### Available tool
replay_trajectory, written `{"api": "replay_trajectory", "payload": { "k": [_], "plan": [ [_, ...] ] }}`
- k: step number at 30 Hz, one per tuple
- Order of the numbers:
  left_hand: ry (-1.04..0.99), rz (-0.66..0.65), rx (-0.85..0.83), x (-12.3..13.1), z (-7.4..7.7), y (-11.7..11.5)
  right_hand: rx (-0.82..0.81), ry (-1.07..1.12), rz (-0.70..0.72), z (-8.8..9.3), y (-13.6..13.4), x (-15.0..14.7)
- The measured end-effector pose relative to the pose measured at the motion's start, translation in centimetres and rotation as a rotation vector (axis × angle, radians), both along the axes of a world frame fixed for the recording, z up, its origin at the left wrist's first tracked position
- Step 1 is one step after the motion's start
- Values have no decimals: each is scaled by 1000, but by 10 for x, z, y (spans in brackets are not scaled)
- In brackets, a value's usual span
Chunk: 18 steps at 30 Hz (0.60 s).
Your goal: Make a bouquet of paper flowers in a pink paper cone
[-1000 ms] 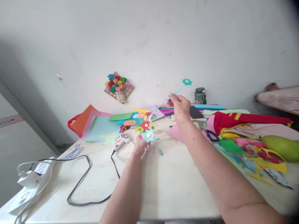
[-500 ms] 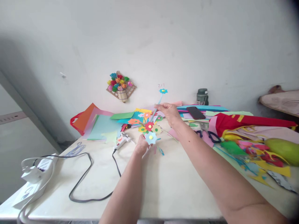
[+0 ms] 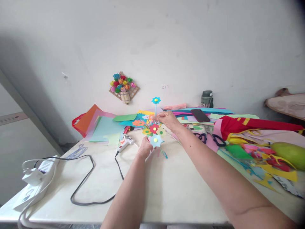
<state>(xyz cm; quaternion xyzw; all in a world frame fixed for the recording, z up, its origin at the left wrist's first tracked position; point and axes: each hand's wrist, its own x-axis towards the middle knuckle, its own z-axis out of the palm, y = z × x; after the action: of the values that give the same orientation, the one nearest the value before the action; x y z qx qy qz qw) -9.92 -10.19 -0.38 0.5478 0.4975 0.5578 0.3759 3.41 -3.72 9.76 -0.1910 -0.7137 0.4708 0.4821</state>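
Closed around the base of a bunch of paper flowers point(image 3: 154, 128) is my left hand point(image 3: 145, 147), at the middle of the table. The bunch has red, orange, yellow and cream blooms, with a pale blue flower point(image 3: 155, 140) at its front. Above it, my right hand point(image 3: 168, 120) pinches the light blue stem of a bright blue flower point(image 3: 156, 100) with a yellow centre. That flower stands upright over the bunch. The lower end of its stem is hidden among the other blooms.
A white glue gun point(image 3: 125, 143) with a black cord lies left of the bunch, and a power strip point(image 3: 35, 187) further left. Coloured paper point(image 3: 102, 127) lies behind. To the right are scissors point(image 3: 218, 140), a phone point(image 3: 200, 115), a bottle point(image 3: 207, 99) and paper scraps point(image 3: 259, 168).
My right hand has moved left and slightly down with the bright blue flower, which now stands lower and more upright above the bunch. My left hand has barely moved.
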Motion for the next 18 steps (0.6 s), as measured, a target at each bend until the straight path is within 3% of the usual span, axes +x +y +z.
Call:
{"api": "replay_trajectory", "payload": {
  "k": [7, 13, 18],
  "plan": [
    [14, -9, 69, -1, -3, 1, 244, -140, -3, 3, 3, 5],
    [33, -22, 76, 0, -1, 0, 584, -343, -154, 9, 13, 6],
    [14, -44, 87, 2, 2, -2, 601, -534, -157, 7, 13, 2]
  ]
}}
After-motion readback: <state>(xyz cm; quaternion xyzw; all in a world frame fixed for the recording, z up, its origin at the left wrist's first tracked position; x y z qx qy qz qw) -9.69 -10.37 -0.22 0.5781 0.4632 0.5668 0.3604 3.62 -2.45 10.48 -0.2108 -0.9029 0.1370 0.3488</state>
